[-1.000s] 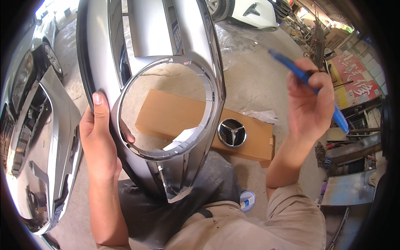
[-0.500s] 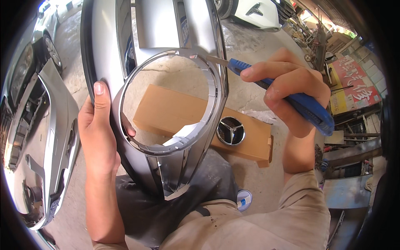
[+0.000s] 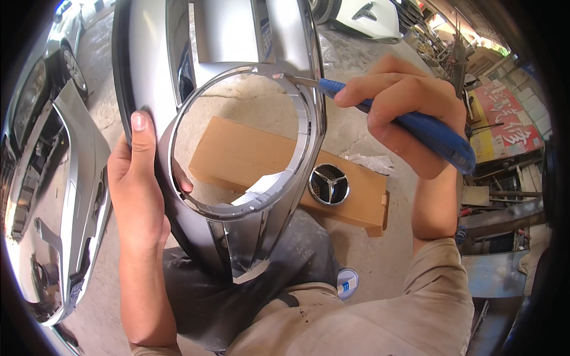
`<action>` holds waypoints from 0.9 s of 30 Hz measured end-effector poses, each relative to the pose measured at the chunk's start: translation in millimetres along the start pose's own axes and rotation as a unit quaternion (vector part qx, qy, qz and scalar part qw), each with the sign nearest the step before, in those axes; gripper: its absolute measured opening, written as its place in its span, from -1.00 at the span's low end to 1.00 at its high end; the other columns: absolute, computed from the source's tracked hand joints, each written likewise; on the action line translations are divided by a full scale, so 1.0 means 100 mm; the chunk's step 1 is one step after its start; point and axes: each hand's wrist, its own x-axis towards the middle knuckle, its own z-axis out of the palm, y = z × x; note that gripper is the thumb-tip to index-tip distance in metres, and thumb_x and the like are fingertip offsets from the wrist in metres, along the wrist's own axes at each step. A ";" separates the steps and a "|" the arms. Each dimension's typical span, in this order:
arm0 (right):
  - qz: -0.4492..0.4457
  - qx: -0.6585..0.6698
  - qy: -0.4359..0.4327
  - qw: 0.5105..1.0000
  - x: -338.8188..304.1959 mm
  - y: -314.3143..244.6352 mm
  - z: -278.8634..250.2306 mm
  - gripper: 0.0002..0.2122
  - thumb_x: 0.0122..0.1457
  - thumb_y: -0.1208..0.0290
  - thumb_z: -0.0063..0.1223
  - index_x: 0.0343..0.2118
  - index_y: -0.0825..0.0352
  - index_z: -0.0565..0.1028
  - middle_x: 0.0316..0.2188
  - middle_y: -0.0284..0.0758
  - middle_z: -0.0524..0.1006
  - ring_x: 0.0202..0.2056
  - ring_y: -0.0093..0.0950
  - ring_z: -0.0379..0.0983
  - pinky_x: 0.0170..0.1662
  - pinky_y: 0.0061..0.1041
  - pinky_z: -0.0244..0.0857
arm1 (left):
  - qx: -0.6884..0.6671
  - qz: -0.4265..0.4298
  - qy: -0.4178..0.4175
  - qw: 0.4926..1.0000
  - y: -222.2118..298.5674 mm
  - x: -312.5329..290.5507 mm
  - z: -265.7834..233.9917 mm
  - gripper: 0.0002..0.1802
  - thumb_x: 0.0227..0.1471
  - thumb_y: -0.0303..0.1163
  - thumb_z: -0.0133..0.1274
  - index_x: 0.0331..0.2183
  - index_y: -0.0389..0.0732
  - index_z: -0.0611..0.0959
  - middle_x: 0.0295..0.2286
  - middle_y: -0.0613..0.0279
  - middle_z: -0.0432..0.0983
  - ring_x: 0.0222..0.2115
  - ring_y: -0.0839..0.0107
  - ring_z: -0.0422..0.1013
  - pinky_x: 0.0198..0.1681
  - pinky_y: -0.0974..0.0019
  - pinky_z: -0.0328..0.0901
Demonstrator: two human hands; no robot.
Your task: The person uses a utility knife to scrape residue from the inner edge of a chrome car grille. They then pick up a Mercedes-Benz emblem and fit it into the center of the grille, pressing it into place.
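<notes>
A silver car grille with chrome-edged slots stands in front of me, its lower end at my legs. A large round opening with a notched rim sits in its middle. My left hand grips the grille's left edge, thumb on the front face and a fingertip showing through the opening. My right hand is closed around a blue utility knife. The knife's thin blade reaches leftward to the upper right of the rim, at a small pale spot; whether it cuts in, I cannot tell.
Behind the grille a brown cardboard box lies on the concrete floor, with a round black-and-chrome emblem on it. A silver bumper rests at left beside a dark car. Scrap parts and a red sign are at right.
My right hand has moved slightly left and up with the utility knife, and the blade lies farther left along the rim. My left hand keeps its grip; the grille has shifted a little left.
</notes>
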 end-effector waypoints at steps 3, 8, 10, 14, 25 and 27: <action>0.032 0.021 0.017 0.999 -0.06 0.00 0.03 -0.90 -0.03 0.52 0.16 -0.43 0.35 0.49 -0.29 -0.06 0.65 -0.45 -0.40 0.39 -0.33 -0.46 0.32 | 0.009 0.003 0.001 1.000 0.00 -0.01 0.03 -0.54 0.31 0.02 -0.08 -0.41 -0.18 0.50 -0.75 0.34 0.33 -0.82 0.54 0.25 -0.72 0.49 0.19; 0.058 0.072 0.045 0.995 -0.15 0.02 0.05 -0.88 0.01 0.51 0.17 -0.39 0.37 0.50 -0.28 -0.03 0.63 -0.41 -0.42 0.41 -0.25 -0.45 0.34 | 0.018 0.000 -0.005 1.000 0.00 -0.01 0.03 -0.54 0.31 0.03 -0.09 -0.44 -0.17 0.48 -0.76 0.35 0.32 -0.82 0.53 0.24 -0.72 0.48 0.17; 0.074 0.134 0.085 0.985 -0.18 0.04 0.09 -0.87 0.02 0.51 0.18 -0.36 0.38 0.50 -0.25 -0.01 0.63 -0.38 -0.42 0.42 -0.20 -0.46 0.35 | 0.018 0.004 -0.006 1.000 0.00 -0.03 0.04 -0.53 0.31 0.03 -0.09 -0.44 -0.17 0.48 -0.76 0.35 0.32 -0.82 0.53 0.24 -0.72 0.47 0.17; 0.130 0.148 0.145 0.970 -0.16 -0.12 0.23 -0.85 0.03 0.53 0.18 -0.33 0.39 0.51 -0.22 0.01 0.61 -0.33 -0.43 0.44 -0.14 -0.46 0.36 | 0.013 0.002 0.008 1.000 0.02 -0.04 0.06 -0.53 0.30 0.04 -0.07 -0.45 -0.17 0.47 -0.76 0.34 0.31 -0.82 0.52 0.24 -0.71 0.46 0.17; -0.024 -0.083 0.092 0.992 -0.26 -0.20 0.36 -0.86 -0.01 0.64 0.17 -0.34 0.36 0.55 -0.28 -0.04 0.64 -0.50 -0.40 0.45 -0.42 -0.51 0.36 | 0.008 0.009 0.009 1.000 -0.02 -0.02 0.02 -0.54 0.29 0.03 -0.05 -0.42 -0.19 0.49 -0.75 0.33 0.32 -0.82 0.51 0.24 -0.72 0.45 0.20; -0.064 -0.105 0.066 0.990 -0.28 -0.15 0.34 -0.85 -0.01 0.63 0.19 -0.34 0.34 0.55 -0.27 0.01 0.63 -0.48 -0.34 0.49 -0.43 -0.49 0.36 | 0.005 0.009 0.012 1.000 -0.02 -0.02 0.02 -0.54 0.29 0.03 -0.05 -0.42 -0.19 0.50 -0.74 0.33 0.33 -0.82 0.52 0.24 -0.72 0.45 0.20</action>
